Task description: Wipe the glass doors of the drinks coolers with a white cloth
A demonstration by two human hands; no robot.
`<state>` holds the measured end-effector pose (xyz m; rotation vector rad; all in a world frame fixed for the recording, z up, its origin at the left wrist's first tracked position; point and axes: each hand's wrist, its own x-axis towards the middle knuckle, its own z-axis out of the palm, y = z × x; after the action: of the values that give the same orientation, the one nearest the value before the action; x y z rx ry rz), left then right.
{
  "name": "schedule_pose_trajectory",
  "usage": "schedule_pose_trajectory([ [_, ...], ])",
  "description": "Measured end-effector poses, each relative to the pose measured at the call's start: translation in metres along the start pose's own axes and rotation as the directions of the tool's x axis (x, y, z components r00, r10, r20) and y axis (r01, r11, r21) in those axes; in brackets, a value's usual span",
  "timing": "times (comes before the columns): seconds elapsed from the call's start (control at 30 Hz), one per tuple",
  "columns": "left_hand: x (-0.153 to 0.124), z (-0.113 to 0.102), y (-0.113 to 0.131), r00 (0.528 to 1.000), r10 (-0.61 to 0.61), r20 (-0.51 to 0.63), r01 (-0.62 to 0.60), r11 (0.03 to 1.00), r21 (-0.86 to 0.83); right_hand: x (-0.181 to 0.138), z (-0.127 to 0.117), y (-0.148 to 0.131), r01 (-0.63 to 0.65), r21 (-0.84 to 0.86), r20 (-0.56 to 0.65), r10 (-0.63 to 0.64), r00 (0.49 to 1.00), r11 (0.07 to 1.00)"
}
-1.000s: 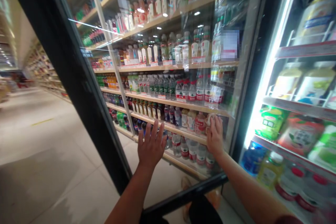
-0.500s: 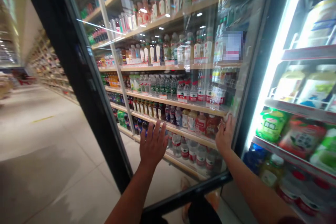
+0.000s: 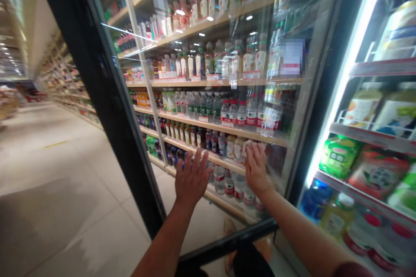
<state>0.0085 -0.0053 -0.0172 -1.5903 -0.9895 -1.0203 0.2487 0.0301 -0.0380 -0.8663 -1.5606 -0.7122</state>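
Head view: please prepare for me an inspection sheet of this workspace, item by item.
Surface: upright glass door in a black frame, with lamp reflections.
Job's things: pale cloth against the glass door, partly hidden.
Clutter: sign at the upper right of the door, unreadable.
Left hand: fingers spread, palm toward the glass door; nothing seen in it.
Right hand: fingers bent over the cloth.
Cables: nothing seen.
Surroundings: bottles on wooden shelves behind the glass door; lit fridge at right; pale floor at left.
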Motion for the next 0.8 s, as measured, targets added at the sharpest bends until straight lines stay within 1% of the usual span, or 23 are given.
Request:
schedule_pose_trajectory([
  [0.03, 0.0, 0.0, 0.0, 1.0, 0.001, 0.001, -0.001, 1.0, -0.004, 0.01, -0.001, 0.0, 0.005, 0.003, -0.014, -0.005, 1.0, 1.0],
  [0.17, -0.001, 0.001, 0.0, 1.0, -0.014, 0.009, 0.014, 1.0, -0.015, 0.069, -0.002, -0.004, -0.016, 0.053, -0.093, 0.021, 0.995, 0.998],
  [0.2, -0.001, 0.001, 0.0, 1.0, -0.016, 0.013, 0.016, 1.0, -0.018, 0.076, 0.0, -0.008, -0.027, 0.061, -0.101, 0.033, 0.994, 0.998],
  [0.23, -0.002, 0.001, 0.001, 1.0, -0.019, 0.018, 0.019, 1.0, -0.02, 0.078, 0.003, -0.014, -0.035, 0.063, -0.101, 0.041, 0.994, 0.997],
  [0.3, -0.002, 0.001, 0.001, 1.0, -0.019, 0.018, 0.02, 1.0, -0.017, 0.063, 0.008, -0.028, -0.027, 0.052, -0.08, 0.031, 0.996, 0.998],
  [0.37, -0.002, 0.001, 0.001, 1.0, -0.02, 0.008, 0.02, 1.0, -0.009, 0.039, 0.013, -0.042, 0.029, 0.044, -0.02, -0.028, 0.999, 0.999],
  [0.43, -0.003, 0.001, 0.001, 1.0, -0.017, 0.007, 0.017, 1.0, -0.01, 0.025, 0.015, -0.052, 0.076, 0.05, 0.044, -0.078, 0.996, 0.996],
  [0.47, -0.003, 0.001, 0.001, 1.0, -0.014, 0.008, 0.014, 1.0, -0.015, 0.026, 0.015, -0.055, 0.08, 0.055, 0.063, -0.084, 0.995, 0.995],
  [0.53, -0.003, 0.002, 0.0, 1.0, -0.008, 0.006, 0.008, 1.0, -0.023, 0.046, 0.014, -0.058, 0.047, 0.062, 0.061, -0.05, 0.997, 0.997],
  [0.6, -0.003, 0.003, -0.001, 1.0, 0.003, -0.005, -0.003, 1.0, -0.017, 0.074, 0.013, -0.057, -0.004, 0.064, 0.02, 0.003, 1.0, 0.998],
  [0.67, -0.003, 0.004, -0.002, 1.0, 0.015, -0.017, -0.015, 1.0, -0.003, 0.09, 0.013, -0.056, -0.027, 0.057, -0.015, 0.028, 0.999, 0.998],
  [0.73, -0.003, 0.004, -0.002, 0.999, 0.028, -0.024, -0.027, 1.0, 0.009, 0.084, 0.014, -0.055, 0.0, 0.043, -0.034, 0.002, 0.999, 0.999],
  [0.8, -0.003, 0.005, -0.003, 0.999, 0.033, -0.025, -0.033, 0.999, 0.016, 0.062, 0.014, -0.056, 0.082, 0.035, -0.019, -0.081, 0.997, 0.996],
])
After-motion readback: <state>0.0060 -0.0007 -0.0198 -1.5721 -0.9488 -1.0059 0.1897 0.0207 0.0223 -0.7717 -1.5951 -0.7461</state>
